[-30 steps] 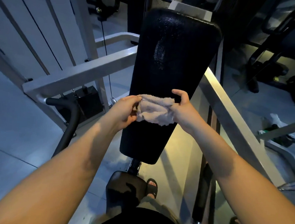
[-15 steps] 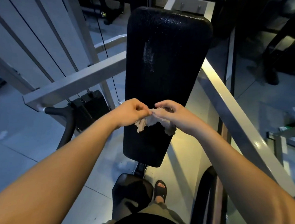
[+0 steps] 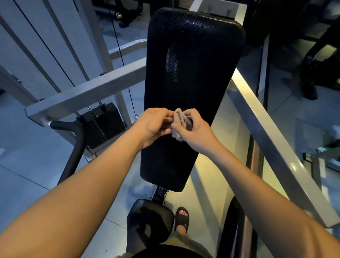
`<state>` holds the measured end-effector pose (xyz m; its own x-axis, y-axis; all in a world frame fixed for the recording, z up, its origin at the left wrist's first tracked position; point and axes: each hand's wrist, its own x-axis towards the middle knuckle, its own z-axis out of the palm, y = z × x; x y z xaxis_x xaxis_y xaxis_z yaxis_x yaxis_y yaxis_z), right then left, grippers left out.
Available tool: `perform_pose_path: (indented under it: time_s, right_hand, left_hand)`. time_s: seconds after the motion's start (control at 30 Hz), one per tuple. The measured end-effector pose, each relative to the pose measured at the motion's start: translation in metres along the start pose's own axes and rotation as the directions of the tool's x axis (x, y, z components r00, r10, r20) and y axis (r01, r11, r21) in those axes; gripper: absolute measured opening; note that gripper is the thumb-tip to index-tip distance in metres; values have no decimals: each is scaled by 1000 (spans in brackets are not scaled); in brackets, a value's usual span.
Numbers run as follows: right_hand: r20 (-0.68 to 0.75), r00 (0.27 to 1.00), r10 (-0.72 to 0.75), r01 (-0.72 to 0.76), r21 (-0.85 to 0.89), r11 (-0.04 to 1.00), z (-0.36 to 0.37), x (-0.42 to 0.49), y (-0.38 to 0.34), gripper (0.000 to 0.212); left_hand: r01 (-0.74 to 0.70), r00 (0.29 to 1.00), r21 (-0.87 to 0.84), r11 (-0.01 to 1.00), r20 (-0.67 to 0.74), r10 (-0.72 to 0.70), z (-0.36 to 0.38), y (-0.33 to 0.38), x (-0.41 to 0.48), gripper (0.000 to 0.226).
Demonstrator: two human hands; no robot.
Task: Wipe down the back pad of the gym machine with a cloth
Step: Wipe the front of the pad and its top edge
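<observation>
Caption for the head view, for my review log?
Left hand and right hand pinch a bunched cloth before the black back pad, which bears a pale smear.

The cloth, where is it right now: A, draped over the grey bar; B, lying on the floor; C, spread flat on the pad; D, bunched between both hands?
D: the cloth is bunched small, pinched by the left hand and right hand before the back pad.
</observation>
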<state>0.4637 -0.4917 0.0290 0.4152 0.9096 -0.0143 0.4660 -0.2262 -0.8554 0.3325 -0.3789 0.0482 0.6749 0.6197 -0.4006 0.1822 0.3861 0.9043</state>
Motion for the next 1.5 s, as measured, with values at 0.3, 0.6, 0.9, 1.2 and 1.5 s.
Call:
perform_pose_path:
  time_s: [0.3,0.6,0.9,1.2,1.5]
  right_hand:
    - [-197,974,-114,91,-123,988,-18,40,-15,9]
    - [-265,682,-682,248,-794,556,-72,111,-58,16]
    - [-273,655,-705,213,-829,518,-57,121,-41,28]
    - [205,683,-701,428,-890,157,-23,114,-11,17]
    - [-13,745,-667,239,-928,285,-20,110,-21,42]
  left_hand:
    - [-84,967,362,928,-197,164,-21,9,18,28]
    - [-47,920,601,798,-286,269,-47,40,63,98]
    - [-17,954,774,633,-176,241,-42,24,85,128]
    - [53,941,827,560,-229,249,-43,9,101,127]
    - [38,943,835,550,-212,258,-45,13,97,118]
